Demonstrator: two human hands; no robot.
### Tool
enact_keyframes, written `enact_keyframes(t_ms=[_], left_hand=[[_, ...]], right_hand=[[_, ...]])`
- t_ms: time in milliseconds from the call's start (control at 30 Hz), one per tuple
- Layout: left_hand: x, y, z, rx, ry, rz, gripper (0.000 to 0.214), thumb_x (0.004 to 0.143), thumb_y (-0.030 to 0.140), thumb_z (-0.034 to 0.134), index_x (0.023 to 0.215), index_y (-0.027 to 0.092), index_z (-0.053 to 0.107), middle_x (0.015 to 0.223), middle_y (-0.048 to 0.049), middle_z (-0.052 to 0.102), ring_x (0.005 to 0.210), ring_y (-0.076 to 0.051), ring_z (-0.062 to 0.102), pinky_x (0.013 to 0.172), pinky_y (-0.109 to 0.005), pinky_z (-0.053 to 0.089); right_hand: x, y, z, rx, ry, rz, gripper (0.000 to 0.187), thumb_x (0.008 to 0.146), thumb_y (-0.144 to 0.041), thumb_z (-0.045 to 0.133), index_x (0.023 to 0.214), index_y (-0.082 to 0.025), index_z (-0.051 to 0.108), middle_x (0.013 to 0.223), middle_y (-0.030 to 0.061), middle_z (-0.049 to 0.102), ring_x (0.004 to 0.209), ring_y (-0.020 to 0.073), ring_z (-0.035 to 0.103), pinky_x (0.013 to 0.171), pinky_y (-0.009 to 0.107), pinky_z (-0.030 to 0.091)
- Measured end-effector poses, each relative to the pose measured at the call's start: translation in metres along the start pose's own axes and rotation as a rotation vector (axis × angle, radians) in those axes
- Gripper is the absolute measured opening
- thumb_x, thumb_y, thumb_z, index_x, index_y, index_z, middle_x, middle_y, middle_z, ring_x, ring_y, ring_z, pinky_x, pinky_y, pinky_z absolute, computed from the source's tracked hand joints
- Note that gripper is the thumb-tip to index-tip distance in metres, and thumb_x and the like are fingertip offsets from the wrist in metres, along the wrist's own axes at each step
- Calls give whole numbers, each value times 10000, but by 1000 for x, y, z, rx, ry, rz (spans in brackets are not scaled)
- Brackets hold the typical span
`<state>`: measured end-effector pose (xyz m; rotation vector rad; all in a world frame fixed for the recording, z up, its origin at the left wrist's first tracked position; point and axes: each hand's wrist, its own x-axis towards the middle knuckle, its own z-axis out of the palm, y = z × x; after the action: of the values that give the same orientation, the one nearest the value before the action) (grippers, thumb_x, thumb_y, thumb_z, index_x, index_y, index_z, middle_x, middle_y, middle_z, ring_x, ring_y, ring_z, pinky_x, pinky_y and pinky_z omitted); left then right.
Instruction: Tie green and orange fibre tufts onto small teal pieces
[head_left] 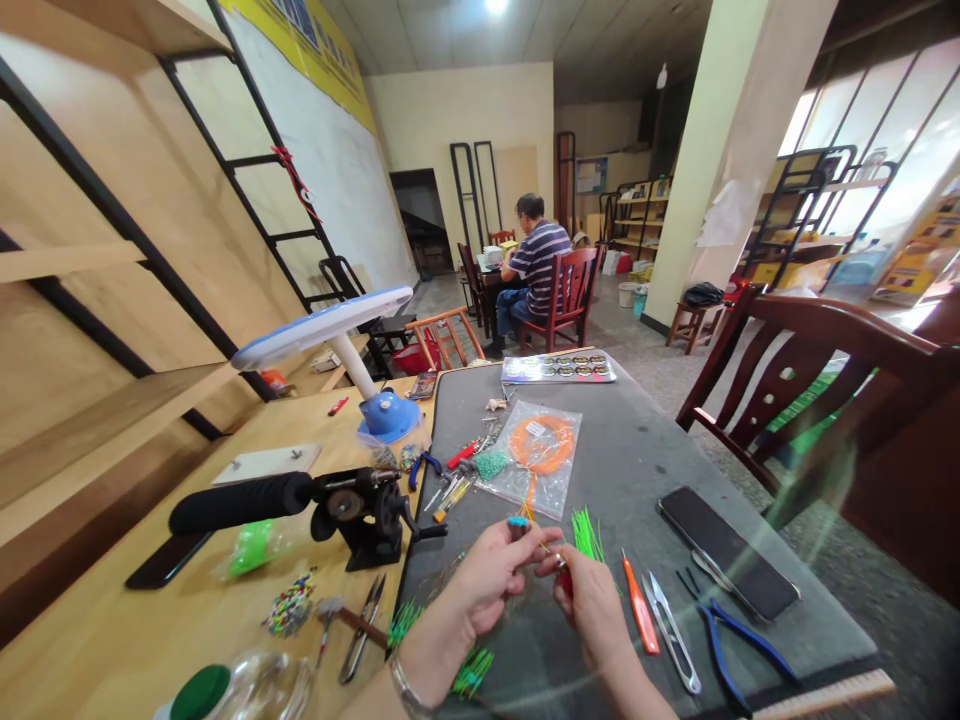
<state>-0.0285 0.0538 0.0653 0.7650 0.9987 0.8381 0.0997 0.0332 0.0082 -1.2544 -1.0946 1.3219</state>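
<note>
Both my hands meet over the dark grey mat (pixel 645 470) near the table's front edge. My left hand (pixel 491 575) is closed in a pinch on a small piece with a blue tip and a thin orange strand. My right hand (pixel 592 605) is closed too, gripping a small red-handled tool whose tip meets that piece. A bunch of green strands (pixel 586 533) lies just behind my right hand. More green strands (pixel 472 672) lie under my left wrist.
On the mat: an orange cutter (pixel 639 605), snips (pixel 673 635), blue pliers (pixel 739 632), a phone (pixel 727 550), a bag of orange cord (pixel 536 455). On the wooden table: a black vise (pixel 367 510), a blue lamp (pixel 390 412), beads (pixel 291 605). A chair (pixel 810 380) stands right; a seated person (pixel 536 265) is far back.
</note>
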Motion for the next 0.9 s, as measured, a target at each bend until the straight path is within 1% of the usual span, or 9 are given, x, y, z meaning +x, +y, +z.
enact_keyframes(t_ms=[67,167,300,400,467,667,833,900], left_hand=[[0,0,0,6,7,0,351,695,356,765,911,97,667,1105,-167,670,681,-79,616,345,-111,168],[1,1,-1,17,18,9,363,688,374,767,906,100,668,1088,-164,678,659,-75,605,351,-115,164],[1,2,-1,32,16,18,378,672,383,774,899,100,667,1080,-168,680,664,-86,609,356,-125,158],[1,2,-2,42,14,26,398,658,390,781,901,99,661,1087,-169,676,675,-91,612,360,-129,161],[2,2,-3,52,8,25,412,656,400,780,910,98,661,1090,-169,675,675,-88,608,361,-130,154],[2,3,-2,67,3,25,438,639,426,785,910,101,670,1087,-159,676,668,-79,593,365,-132,143],[1,5,0,82,6,18,450,630,438,787,916,106,682,1071,-153,681,656,-75,583,367,-135,136],[1,6,1,84,5,21,448,628,439,787,914,108,687,1073,-151,679,657,-76,581,368,-135,137]], right_hand=[[2,2,0,-17,-12,-4,436,802,-499,360,630,-186,611,416,-47,403,371,102,298,397,232,201],[4,4,0,-50,-16,-7,467,808,-496,339,627,-178,629,392,-56,360,364,102,285,398,235,201],[5,4,0,-76,-31,-52,452,812,-454,338,650,-172,652,424,-40,403,385,104,323,409,232,212],[6,2,1,-65,-29,-28,463,815,-446,323,643,-172,655,414,-43,390,380,106,316,410,232,222],[5,1,1,-61,-34,-27,456,814,-439,325,639,-172,652,431,-38,411,383,104,318,414,232,224],[2,-3,1,-58,-52,-93,421,818,-410,342,666,-176,657,463,-34,426,408,107,343,428,231,225],[4,-4,1,-54,-41,-39,452,824,-429,324,653,-172,654,400,-52,361,376,109,308,413,231,226],[5,-2,0,-72,-49,-45,454,822,-429,318,662,-171,655,398,-49,367,374,109,308,411,231,225]])
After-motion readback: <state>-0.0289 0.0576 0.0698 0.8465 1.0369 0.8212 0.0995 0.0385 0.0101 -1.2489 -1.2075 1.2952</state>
